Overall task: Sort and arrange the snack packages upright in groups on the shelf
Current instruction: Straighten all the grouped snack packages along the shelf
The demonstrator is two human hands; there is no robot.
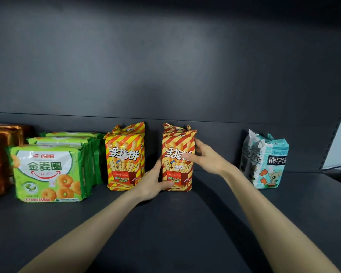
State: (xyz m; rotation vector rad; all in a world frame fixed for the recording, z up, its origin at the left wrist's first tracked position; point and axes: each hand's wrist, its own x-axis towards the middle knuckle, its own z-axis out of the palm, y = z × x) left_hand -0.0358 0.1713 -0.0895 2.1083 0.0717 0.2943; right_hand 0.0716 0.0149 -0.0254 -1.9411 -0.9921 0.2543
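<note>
Both hands are holding a striped snack bag [177, 160] upright on the shelf [165, 229], at the middle of the frame
The left hand [153, 183] is curling its fingers round the bag's lower left edge, while the right hand [207, 158] is pinching the upper right side, thumb lying across the front. The bag is standing apart from its twin bag [124, 158] on the left, with green packs [47, 174] further left and teal bags [268, 162] to the right. It is looking light, puffy and slick, probably full of brittle biscuits, so gripping gently by the side edges is likely working better than squeezing the middle
</note>
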